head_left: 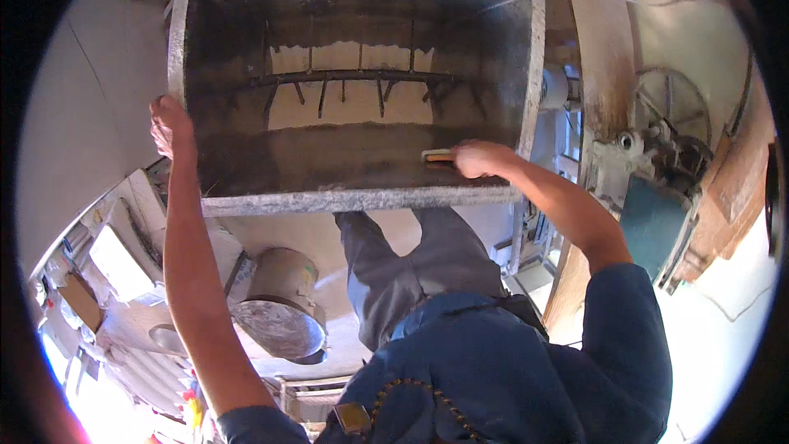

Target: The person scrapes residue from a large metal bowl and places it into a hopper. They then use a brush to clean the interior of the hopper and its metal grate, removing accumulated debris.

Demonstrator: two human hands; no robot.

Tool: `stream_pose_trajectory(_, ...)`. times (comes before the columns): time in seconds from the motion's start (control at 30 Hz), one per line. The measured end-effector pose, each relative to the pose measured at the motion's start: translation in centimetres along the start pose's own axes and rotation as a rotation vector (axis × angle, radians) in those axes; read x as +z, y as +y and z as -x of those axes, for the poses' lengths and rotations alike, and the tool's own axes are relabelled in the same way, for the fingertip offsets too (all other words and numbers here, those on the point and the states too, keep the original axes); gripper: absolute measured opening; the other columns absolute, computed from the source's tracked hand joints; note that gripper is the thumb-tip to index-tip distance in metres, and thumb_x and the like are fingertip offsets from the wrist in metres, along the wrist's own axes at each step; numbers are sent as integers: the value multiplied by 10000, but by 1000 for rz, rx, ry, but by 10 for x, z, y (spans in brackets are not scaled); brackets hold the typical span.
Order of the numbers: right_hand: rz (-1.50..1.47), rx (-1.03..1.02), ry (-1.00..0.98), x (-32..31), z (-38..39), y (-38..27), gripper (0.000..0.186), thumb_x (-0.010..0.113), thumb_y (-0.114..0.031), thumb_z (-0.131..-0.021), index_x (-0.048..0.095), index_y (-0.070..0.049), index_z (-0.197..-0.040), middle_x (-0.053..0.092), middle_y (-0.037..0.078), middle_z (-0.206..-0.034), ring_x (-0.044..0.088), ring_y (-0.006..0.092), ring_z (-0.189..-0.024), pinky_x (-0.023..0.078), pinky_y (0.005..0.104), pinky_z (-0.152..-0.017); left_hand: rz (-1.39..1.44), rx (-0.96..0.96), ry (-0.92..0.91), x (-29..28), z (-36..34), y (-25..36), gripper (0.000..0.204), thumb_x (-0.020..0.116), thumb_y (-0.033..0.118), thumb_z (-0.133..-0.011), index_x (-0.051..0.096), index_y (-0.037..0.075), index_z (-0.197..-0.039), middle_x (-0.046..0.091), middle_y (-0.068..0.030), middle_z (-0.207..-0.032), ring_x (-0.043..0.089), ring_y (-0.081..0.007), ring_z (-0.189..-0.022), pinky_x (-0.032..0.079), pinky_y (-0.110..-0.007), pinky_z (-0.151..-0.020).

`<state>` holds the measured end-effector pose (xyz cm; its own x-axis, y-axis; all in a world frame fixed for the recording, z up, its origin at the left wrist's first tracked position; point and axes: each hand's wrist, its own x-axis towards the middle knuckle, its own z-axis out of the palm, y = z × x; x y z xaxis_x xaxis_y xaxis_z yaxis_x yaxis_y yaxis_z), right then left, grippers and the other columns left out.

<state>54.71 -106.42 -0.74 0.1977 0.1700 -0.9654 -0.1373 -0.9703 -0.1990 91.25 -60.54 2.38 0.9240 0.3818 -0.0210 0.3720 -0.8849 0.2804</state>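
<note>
A wide, dark-walled hopper (329, 164) with a worn, whitish rim stands in front of me. A dark shaft with several thin tines (362, 76) crosses its inside, above a pale opening. My right hand (478, 158) reaches over the near right side of the hopper, fingers wrapped round a small hand tool (438, 155). Orange and off-white parts of the tool show; its working end is too small to name. At the left rim, my left hand (171, 126) is closed, its fingers curled on the outer side. Whatever it grips there is hidden.
Below the hopper, left of my legs, stands a round metal bucket (283, 275). Machinery with a spoked wheel (672, 107) is at the right, beside a wooden post (604, 57). Boxes and clutter (123, 251) lie at the lower left. A pale wall (99, 90) borders the left.
</note>
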Motion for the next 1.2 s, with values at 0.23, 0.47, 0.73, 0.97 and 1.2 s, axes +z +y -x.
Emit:
stream_pose_trajectory(0.23, -129, -210, 287, 36, -240, 10, 413, 660, -179, -890, 719, -136, -1296, 736, 224, -1220, 734, 358, -1085, 574, 504, -910, 246, 93, 109, 8, -11, -23, 461, 510, 400, -1002, 701, 150, -1339, 763, -183, -1138, 710, -339, -1065, 539, -483, -922)
stream_pose_trajectory(0.47, -412, -115, 721, 66, -345, 65, 689, 528, 2, -893, 590, -279, -1519, 695, 216, -1305, 669, 432, -1186, 506, 512, -1080, 792, 102, 3, 0, -7, -42, 366, 596, 321, -1020, 742, 86, -1260, 672, -108, -1373, 702, -281, -1144, 558, -413, -965)
stream_pose_trajectory(0.73, -371, -284, 351, 15, -317, -42, 680, 659, -4, -822, 649, -251, -1455, 658, 222, -1403, 644, 407, -1257, 506, 484, -1069, 626, 363, 141, -4, 16, -26, 345, 541, 298, -1071, 782, 69, -1162, 612, -113, -1465, 686, -286, -1247, 569, -431, -1023)
stream_pose_trajectory(0.97, -490, -257, 811, -25, -361, -96, 586, 581, -92, -894, 634, -226, -1462, 690, 219, -1283, 664, 408, -1186, 521, 515, -1027, 490, 600, 241, -12, 13, -28, 281, 594, 201, -1017, 754, 19, -1160, 662, -111, -1398, 668, -241, -1236, 530, -369, -1019)
stream_pose_trajectory(1.2, -368, -301, 535, -30, -346, -154, 496, 533, -181, -958, 654, -171, -1439, 744, 203, -1091, 727, 378, -995, 574, 532, -896, 661, 717, 234, -14, 44, 2, 298, 622, -4, -966, 640, -53, -1259, 749, -150, -1176, 694, -208, -1085, 517, -324, -935)
